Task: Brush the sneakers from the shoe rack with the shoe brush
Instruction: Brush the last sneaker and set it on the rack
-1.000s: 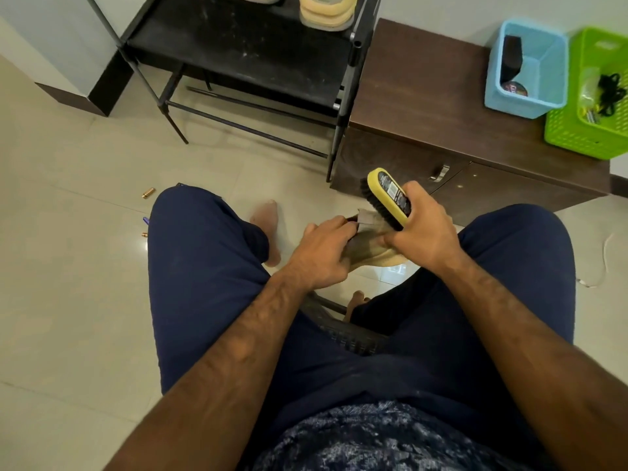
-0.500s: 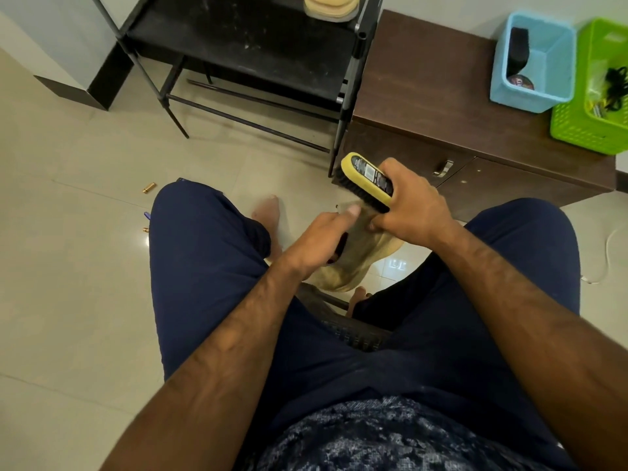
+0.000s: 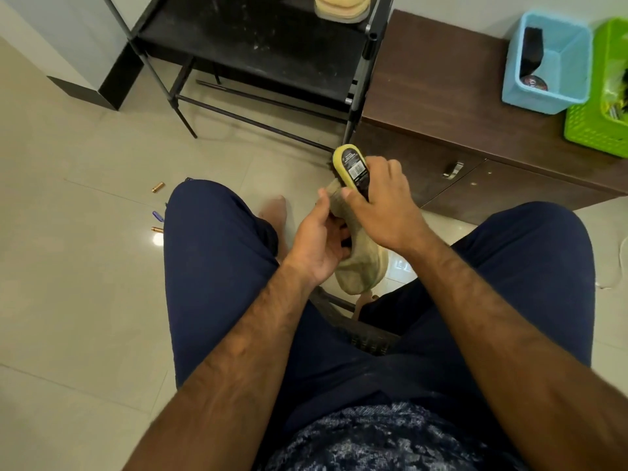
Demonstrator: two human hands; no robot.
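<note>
A beige sneaker (image 3: 362,270) hangs between my knees, toe pointing down toward me. My left hand (image 3: 317,246) grips it from the left side, fingers curled into its opening. My right hand (image 3: 382,207) holds the yellow shoe brush (image 3: 351,166) by its back, bristles down against the sneaker's far end. The brush's black label faces up. On the black shoe rack (image 3: 265,45) at the top stands another pale sneaker (image 3: 341,6), cut off by the frame edge.
A brown cabinet (image 3: 441,96) stands right of the rack, carrying a blue basket (image 3: 547,59) and a green basket (image 3: 601,93). Small objects (image 3: 158,186) lie on the tiled floor to the left. A bare foot (image 3: 273,212) rests on the floor.
My right hand has carried the brush up and away along the sneaker toward its far end. The sneaker has tipped so its toe hangs lower, and my left hand shifted its hold.
</note>
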